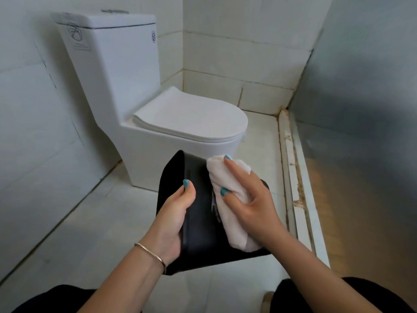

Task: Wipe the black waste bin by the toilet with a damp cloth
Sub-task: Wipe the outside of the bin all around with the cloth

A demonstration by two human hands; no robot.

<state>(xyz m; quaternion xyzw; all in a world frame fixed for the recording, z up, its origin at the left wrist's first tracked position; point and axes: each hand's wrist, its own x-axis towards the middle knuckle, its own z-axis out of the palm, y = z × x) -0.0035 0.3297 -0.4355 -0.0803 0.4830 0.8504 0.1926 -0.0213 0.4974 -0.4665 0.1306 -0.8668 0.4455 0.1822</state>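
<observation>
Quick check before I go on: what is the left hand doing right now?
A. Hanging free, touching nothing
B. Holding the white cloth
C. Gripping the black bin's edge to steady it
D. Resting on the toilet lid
C. The left hand grips the side edge of the black bin, thumb on top, while the right hand presses the white cloth against it.

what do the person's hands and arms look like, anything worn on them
Both forearms are bare, with no sleeves in view. The nails on the left hand and right hand are painted teal. A thin metal bangle circles the left wrist. No rings or watch show.
</observation>
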